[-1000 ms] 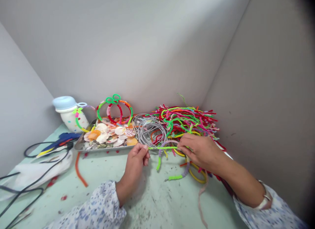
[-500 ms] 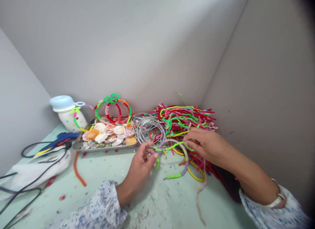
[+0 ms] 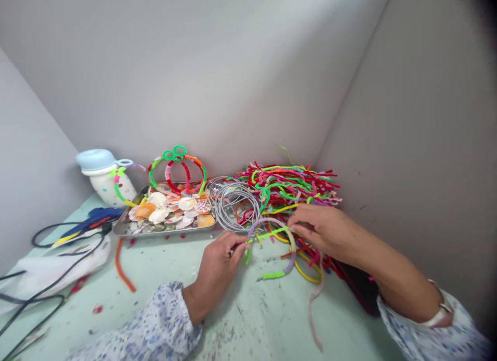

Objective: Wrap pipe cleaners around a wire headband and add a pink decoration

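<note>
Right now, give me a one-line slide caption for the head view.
Left hand and right hand grip a pipe-cleaner hoop beside a pipe-cleaner pile, wire hoops and a shell tray.

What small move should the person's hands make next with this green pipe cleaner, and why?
Probably wind the lime-green pipe cleaner around the lilac-wrapped round hoop: the right hand pinches its end while the left hand steadies the hoop.
</note>
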The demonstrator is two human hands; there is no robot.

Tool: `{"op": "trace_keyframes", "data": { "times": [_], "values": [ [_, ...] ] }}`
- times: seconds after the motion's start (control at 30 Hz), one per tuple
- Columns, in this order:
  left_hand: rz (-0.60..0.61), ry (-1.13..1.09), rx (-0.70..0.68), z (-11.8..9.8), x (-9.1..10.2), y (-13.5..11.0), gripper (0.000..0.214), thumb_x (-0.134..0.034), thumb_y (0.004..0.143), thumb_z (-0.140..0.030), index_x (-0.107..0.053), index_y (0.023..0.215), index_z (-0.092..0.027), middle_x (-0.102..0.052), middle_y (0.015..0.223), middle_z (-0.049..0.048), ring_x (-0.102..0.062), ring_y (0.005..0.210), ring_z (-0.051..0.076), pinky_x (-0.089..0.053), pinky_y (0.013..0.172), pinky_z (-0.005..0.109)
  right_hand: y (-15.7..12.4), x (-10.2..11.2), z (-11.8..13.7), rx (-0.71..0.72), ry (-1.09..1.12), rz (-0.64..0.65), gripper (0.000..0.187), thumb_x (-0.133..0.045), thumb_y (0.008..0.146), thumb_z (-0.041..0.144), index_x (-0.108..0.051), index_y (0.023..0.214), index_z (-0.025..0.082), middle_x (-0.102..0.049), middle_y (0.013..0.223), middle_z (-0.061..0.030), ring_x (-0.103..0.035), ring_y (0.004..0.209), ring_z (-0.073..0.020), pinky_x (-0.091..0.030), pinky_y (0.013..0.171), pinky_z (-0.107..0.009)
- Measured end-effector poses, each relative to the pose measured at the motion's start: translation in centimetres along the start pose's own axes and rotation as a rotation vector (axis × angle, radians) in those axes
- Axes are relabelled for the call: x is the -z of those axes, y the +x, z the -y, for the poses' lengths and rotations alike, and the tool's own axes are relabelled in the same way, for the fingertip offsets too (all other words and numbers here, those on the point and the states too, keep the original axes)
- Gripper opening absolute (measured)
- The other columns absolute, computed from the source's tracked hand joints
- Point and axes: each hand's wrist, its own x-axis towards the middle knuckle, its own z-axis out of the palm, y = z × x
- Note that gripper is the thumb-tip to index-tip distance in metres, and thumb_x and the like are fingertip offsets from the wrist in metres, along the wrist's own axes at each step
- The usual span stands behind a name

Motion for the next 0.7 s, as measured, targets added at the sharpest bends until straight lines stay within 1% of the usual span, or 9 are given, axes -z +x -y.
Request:
{"op": "trace_keyframes", "data": {
  "times": [0.1,0.2,0.3,0.37,0.43,0.5,0.53,0.6,0.7],
  "values": [
    [-0.053,-0.022,0.053,-0.3,0.1,0.1,0.015,-0.059,0.086,-0.026,-0.072,0.08,-0.021,-0.068,0.072,0.002,-0.06,0.067,0.017,-0.042,0.064,0.027,-0.1,0.2,0.7,-0.017,-0.035,0.04,0.017,-0.052,0.086,0.015,-0.065,0.079,0.021,-0.065,0.075,-0.0007,-0.058,0.066,-0.0137,-0.041,0.06,-0.023],
    [-0.096,-0.113,0.135,-0.3,0.0,0.1,0.016,-0.059,0.085,-0.028,-0.069,0.076,-0.02,-0.064,0.062,0.0007,-0.057,0.058,0.017,-0.041,0.059,0.027,-0.3,0.3,1.0,-0.026,-0.08,0.07,0.018,-0.052,0.086,0.015,-0.065,0.075,0.022,-0.064,0.07,0.0005,-0.057,0.063,-0.0136,-0.038,0.058,-0.023],
    [-0.045,-0.193,0.173,-0.3,-0.3,0.0,0.016,-0.059,0.085,-0.029,-0.068,0.076,-0.019,-0.062,0.059,-0.0001,-0.056,0.056,0.016,-0.041,0.057,0.026,-0.6,0.1,0.9,-0.064,-0.163,0.06,0.017,-0.054,0.085,0.015,-0.066,0.075,0.023,-0.066,0.07,0.0005,-0.058,0.062,-0.0144,-0.037,0.057,-0.024],
    [0.007,-0.182,0.148,-0.5,-0.5,-0.3,0.015,-0.06,0.083,-0.027,-0.068,0.074,-0.019,-0.062,0.06,-0.0001,-0.056,0.058,0.016,-0.041,0.058,0.026,-0.7,-0.4,1.0,-0.075,-0.199,0.064,0.012,-0.059,0.084,0.018,-0.068,0.081,0.025,-0.068,0.074,-0.0003,-0.06,0.066,-0.0159,-0.038,0.059,-0.025],
    [0.047,-0.152,0.103,-0.9,-0.7,-0.6,0.015,-0.061,0.083,-0.025,-0.068,0.072,-0.019,-0.062,0.062,-0.0002,-0.057,0.06,0.015,-0.04,0.06,0.025,-0.7,-1.0,1.5,-0.046,-0.202,0.067,0.009,-0.065,0.081,0.023,-0.068,0.09,0.026,-0.069,0.083,-0.0016,-0.063,0.074,-0.0183,-0.04,0.062,-0.026],
    [0.082,-0.132,0.072,-1.4,-0.8,-0.9,0.014,-0.061,0.083,-0.025,-0.069,0.072,-0.02,-0.062,0.064,-0.0001,-0.057,0.06,0.015,-0.04,0.06,0.025,-0.5,-1.7,2.4,0.008,-0.195,0.057,0.016,-0.07,0.079,0.029,-0.068,0.094,0.025,-0.07,0.089,-0.0024,-0.063,0.082,-0.0204,-0.042,0.066,-0.027],
    [0.098,-0.129,0.069,-1.6,-0.8,-1.0,0.015,-0.061,0.083,-0.025,-0.07,0.073,-0.02,-0.062,0.065,-0.0001,-0.057,0.059,0.015,-0.041,0.06,0.025,-0.4,-2.0,2.9,0.039,-0.185,0.066,0.014,-0.07,0.08,0.03,-0.068,0.093,0.025,-0.069,0.089,-0.0022,-0.062,0.084,-0.0204,-0.042,0.067,-0.028],
    [0.113,-0.129,0.079,-1.8,-0.8,-1.1,0.016,-0.06,0.084,-0.026,-0.07,0.074,-0.02,-0.061,0.063,-0.0003,-0.057,0.058,0.014,-0.041,0.059,0.024,0.0,-2.5,3.7,0.088,-0.158,0.102,0.004,-0.066,0.084,0.027,-0.068,0.085,0.024,-0.068,0.08,0.0001,-0.061,0.079,-0.0176,-0.04,0.066,-0.026],
    [0.127,-0.141,0.091,-1.7,-0.8,-0.9,0.018,-0.059,0.085,-0.027,-0.07,0.073,-0.021,-0.061,0.062,-0.0003,-0.057,0.058,0.015,-0.041,0.059,0.024,0.4,-3.0,4.2,0.121,-0.131,0.129,0.015,-0.06,0.086,0.018,-0.065,0.072,0.021,-0.064,0.069,0.0023,-0.057,0.069,-0.0135,-0.036,0.061,-0.024]
  ]
}}
